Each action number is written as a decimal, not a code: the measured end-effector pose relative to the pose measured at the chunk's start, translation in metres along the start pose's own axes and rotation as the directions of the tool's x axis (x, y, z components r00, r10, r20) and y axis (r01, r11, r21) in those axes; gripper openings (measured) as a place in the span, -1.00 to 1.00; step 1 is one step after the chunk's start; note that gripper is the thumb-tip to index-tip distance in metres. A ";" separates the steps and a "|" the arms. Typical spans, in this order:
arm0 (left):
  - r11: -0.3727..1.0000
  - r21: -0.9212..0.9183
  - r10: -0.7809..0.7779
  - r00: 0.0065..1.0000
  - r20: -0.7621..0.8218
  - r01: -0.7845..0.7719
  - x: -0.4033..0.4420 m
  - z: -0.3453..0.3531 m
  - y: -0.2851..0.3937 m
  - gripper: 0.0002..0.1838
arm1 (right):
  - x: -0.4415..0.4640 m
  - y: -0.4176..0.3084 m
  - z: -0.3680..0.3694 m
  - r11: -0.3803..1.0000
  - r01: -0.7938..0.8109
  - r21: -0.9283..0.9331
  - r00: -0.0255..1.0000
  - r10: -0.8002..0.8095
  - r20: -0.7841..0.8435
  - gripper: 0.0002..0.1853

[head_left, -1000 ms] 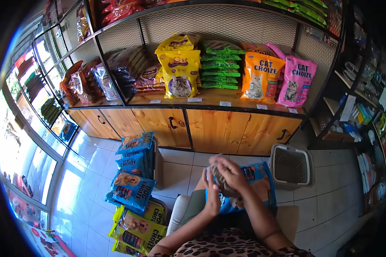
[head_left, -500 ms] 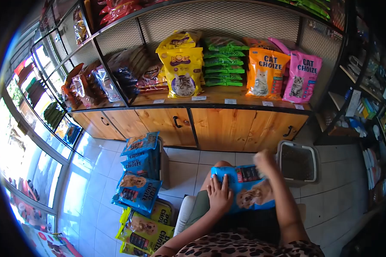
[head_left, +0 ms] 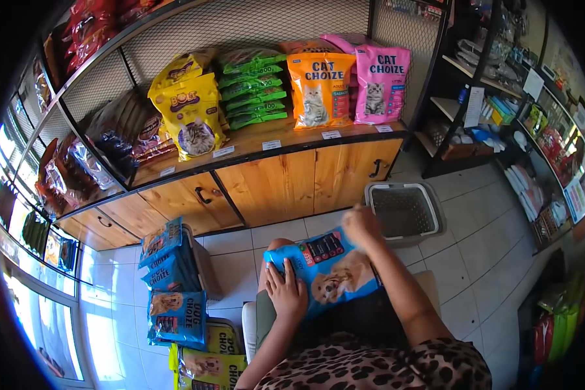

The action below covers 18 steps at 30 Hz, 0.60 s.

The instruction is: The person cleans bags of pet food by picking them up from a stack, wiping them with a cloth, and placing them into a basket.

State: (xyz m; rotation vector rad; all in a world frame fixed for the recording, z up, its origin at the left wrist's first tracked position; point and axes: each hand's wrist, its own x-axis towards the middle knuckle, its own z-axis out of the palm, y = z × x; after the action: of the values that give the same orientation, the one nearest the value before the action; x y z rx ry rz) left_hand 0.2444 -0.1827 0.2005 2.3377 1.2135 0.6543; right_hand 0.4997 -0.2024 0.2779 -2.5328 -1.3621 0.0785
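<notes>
A blue bag of dog food (head_left: pixel 337 276) with a dog picture lies across my lap. My left hand (head_left: pixel 286 291) rests on its left part, fingers spread and flat against the plastic. Over the bag's upper right edge is my right hand (head_left: pixel 363 226), its fingers curled closed and slightly blurred. What the right hand holds, if anything, is hidden. More blue dog food bags (head_left: pixel 177 318) are stacked to my left, with yellow-green dog food bags (head_left: pixel 208 367) nearer to me.
An open grey basket (head_left: pixel 439 211) stands on the floor beyond my right hand. Ahead, a wooden cabinet (head_left: pixel 273 188) carries yellow, green, orange and pink cat food bags (head_left: pixel 322 91). Dark shelves (head_left: pixel 448 107) with goods stand at the right.
My view has swung to the right, so the shelf and bags appear further left. The left hand stays flat on the bag; the right hand remains curled near its upper right edge.
</notes>
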 end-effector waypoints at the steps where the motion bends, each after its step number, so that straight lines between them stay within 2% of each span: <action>1: 1.000 0.006 -0.009 1.000 0.002 0.009 0.001 -0.001 0.001 -0.28 | 0.013 0.023 0.002 0.996 -0.065 -0.061 0.987 0.055 -0.153 -0.84; 2: 1.000 0.013 -0.020 1.000 0.007 0.020 0.000 -0.002 0.001 -0.29 | 0.017 0.046 0.008 0.994 -0.096 -0.043 0.984 0.088 -0.157 -0.83; 3: 0.999 0.021 -0.029 1.000 0.012 0.029 0.001 -0.001 0.000 -0.29 | 0.001 0.024 -0.025 0.977 -0.088 0.193 0.991 0.105 -0.081 -0.83; 4: 0.999 0.028 -0.039 0.999 0.025 0.038 0.001 0.000 0.000 -0.29 | -0.011 -0.005 -0.049 0.904 -0.098 0.417 0.994 0.107 0.001 -0.81; 5: 0.999 0.025 -0.040 0.998 0.042 0.039 -0.003 0.000 0.001 -0.29 | -0.018 -0.021 -0.034 0.923 0.139 0.358 0.989 -0.111 -0.098 -0.80; 6: 0.999 0.031 -0.036 0.998 0.060 0.034 -0.005 0.000 0.002 -0.29 | -0.033 -0.036 -0.011 0.890 0.360 0.279 0.931 -0.321 -0.176 -0.78; 7: 0.999 0.035 -0.031 0.997 0.074 0.028 -0.005 -0.001 0.004 -0.29 | -0.047 -0.050 0.018 0.757 0.530 0.383 0.848 -0.466 -0.254 -0.79; 9: 0.999 0.043 -0.020 0.997 0.078 0.017 0.002 -0.002 0.007 -0.28 | -0.060 -0.071 0.013 0.604 0.796 0.052 0.581 -0.735 -0.349 -0.79; 10: 0.999 0.037 -0.015 0.997 0.078 0.012 0.007 -0.001 0.007 -0.28 | -0.054 -0.057 0.012 0.643 0.730 0.232 0.683 -0.698 -0.215 -0.79; 11: 1.000 0.025 0.001 0.998 0.064 -0.002 0.010 -0.001 0.007 -0.28 | -0.040 -0.039 0.004 0.733 0.599 0.321 0.790 -0.607 -0.087 -0.79; 13: 1.000 0.007 0.017 0.999 0.040 -0.017 0.006 -0.001 0.004 -0.28 | -0.004 0.006 0.011 0.880 0.351 0.320 0.932 -0.361 -0.029 -0.85; 14: 1.000 0.001 0.019 0.999 0.029 -0.019 0.001 -0.003 0.002 -0.28 | 0.018 0.032 0.012 0.927 0.237 0.290 0.970 -0.244 -0.012 -0.85; 15: 1.000 0.007 0.009 0.999 0.037 -0.010 -0.005 -0.007 0.001 -0.28 | 0.021 0.039 -0.001 0.925 0.234 0.298 0.969 -0.245 -0.001 -0.85; 17: 0.998 0.055 0.000 0.998 0.056 -0.003 0.000 -0.015 0.002 -0.28 | 0.026 0.046 -0.032 0.892 0.026 0.451 0.999 -0.009 -0.039 -0.77; 18: 0.997 0.071 -0.009 0.998 0.063 0.005 0.002 -0.016 0.006 -0.29 | 0.020 0.034 -0.048 0.842 0.049 0.536 0.999 -0.048 -0.017 -0.76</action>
State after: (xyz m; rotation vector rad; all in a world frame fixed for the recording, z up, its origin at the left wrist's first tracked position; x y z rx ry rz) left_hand 0.2400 -0.1815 0.2169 2.3921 1.2351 0.5389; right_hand 0.5463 -0.2138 0.3172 -2.0221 -1.1912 0.3906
